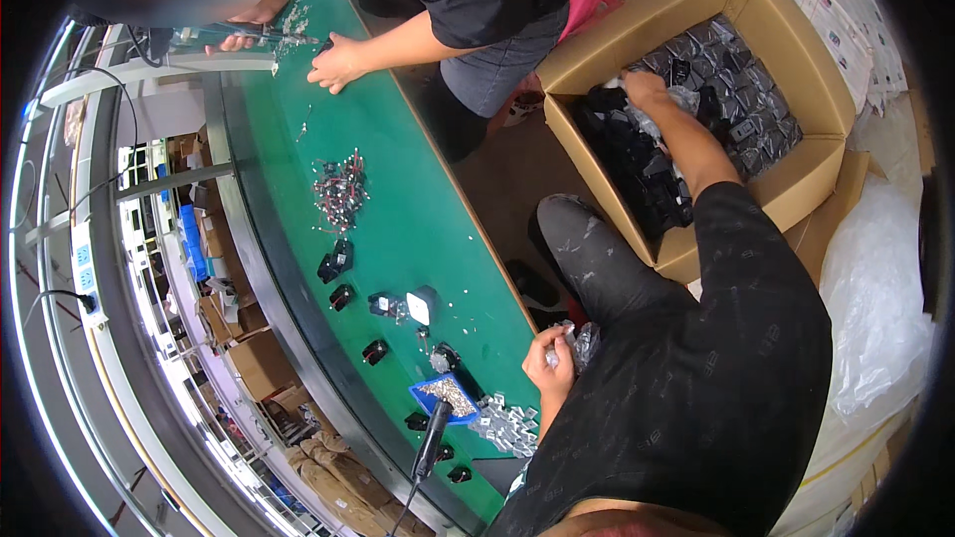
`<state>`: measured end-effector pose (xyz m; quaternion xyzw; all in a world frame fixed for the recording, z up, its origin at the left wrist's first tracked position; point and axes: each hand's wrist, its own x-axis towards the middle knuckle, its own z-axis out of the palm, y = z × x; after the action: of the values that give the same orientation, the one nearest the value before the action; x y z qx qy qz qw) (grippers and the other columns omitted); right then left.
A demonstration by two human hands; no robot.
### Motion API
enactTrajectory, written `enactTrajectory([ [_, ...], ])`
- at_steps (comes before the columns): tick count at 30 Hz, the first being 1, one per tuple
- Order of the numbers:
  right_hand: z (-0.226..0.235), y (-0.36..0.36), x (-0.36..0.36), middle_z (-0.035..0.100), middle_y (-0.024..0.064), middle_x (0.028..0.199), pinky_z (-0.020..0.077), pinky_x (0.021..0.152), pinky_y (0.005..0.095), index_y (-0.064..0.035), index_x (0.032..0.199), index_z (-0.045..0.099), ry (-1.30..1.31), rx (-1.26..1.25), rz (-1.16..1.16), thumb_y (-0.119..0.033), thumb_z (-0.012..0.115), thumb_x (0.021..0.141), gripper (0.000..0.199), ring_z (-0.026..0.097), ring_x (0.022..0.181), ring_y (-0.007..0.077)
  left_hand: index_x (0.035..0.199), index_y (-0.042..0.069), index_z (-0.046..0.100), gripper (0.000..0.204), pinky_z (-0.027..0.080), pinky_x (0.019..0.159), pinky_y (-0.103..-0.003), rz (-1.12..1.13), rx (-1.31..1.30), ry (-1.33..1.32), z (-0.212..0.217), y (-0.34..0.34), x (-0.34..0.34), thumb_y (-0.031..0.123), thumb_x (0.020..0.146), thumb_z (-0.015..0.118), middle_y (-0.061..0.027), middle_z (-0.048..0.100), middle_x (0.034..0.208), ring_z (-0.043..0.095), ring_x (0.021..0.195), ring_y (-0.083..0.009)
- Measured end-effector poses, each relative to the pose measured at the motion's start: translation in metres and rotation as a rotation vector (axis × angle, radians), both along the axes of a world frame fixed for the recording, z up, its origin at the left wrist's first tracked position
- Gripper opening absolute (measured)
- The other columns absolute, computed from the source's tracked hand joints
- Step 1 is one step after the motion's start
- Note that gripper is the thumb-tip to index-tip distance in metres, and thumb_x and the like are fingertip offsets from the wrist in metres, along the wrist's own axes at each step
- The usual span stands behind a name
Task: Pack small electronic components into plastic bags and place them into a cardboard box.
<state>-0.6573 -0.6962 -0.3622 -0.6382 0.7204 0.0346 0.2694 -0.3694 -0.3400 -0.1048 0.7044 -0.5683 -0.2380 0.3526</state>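
Observation:
My left hand (549,366) is closed on a crumpled clear plastic bag (585,346), beside my thigh at the table's edge. My right arm stretches into a large cardboard box (686,267) on the right. In there my right hand (649,89) has its fingers curled among black plastic parts (619,144) and loose clear wrapping (680,99). Its fingertips are partly hidden, so what they hold cannot be made out. Bagged dark parts (741,89) fill the box's far side in rows.
On the green table (418,209) lie a heap of small wired parts (341,191), several black housings (340,259), a blue tray (426,390) of small metal pieces, a black electric screwdriver (432,443) and silvery pieces (505,426). A co-worker's hands (336,64) work at the far end.

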Motion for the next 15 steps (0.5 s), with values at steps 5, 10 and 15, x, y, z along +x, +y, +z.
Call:
enactTrajectory([
  [5,0.010,0.003,-0.002,0.066,0.0154,0.102,0.0515,0.078,0.0431,-0.0135,0.116,0.058,0.121,-0.030,0.109,-0.016,0.044,0.087,0.033,0.064,0.094,0.0323,0.085,-0.001,0.062,0.005,0.049,0.067,-0.027,-0.016,0.023,0.022,0.008,0.008,-0.004,-0.001,0.082,0.057,-0.0117,0.068,0.080,0.065,0.071,-0.0182],
  [10,0.003,0.019,-0.012,0.067,0.0124,0.102,0.0531,0.073,0.0405,-0.0094,0.094,0.069,0.313,-0.009,0.245,-0.016,0.045,0.086,0.026,0.066,0.092,0.0266,0.086,-0.001,0.062,0.006,0.049,0.066,-0.027,-0.056,0.012,0.000,0.000,0.011,-0.009,-0.002,0.082,0.057,-0.0115,0.067,0.080,0.065,0.071,-0.0177],
  [15,0.066,0.038,0.007,0.062,0.0134,0.105,0.0490,0.083,0.0390,-0.0024,0.098,0.064,-0.163,-0.202,0.245,-0.014,0.052,0.086,0.020,0.061,0.097,0.0298,0.086,-0.002,0.061,0.006,0.049,0.067,-0.026,-0.037,0.008,0.002,0.000,0.003,-0.002,-0.003,0.082,0.056,-0.0117,0.068,0.081,0.064,0.072,-0.0168],
])
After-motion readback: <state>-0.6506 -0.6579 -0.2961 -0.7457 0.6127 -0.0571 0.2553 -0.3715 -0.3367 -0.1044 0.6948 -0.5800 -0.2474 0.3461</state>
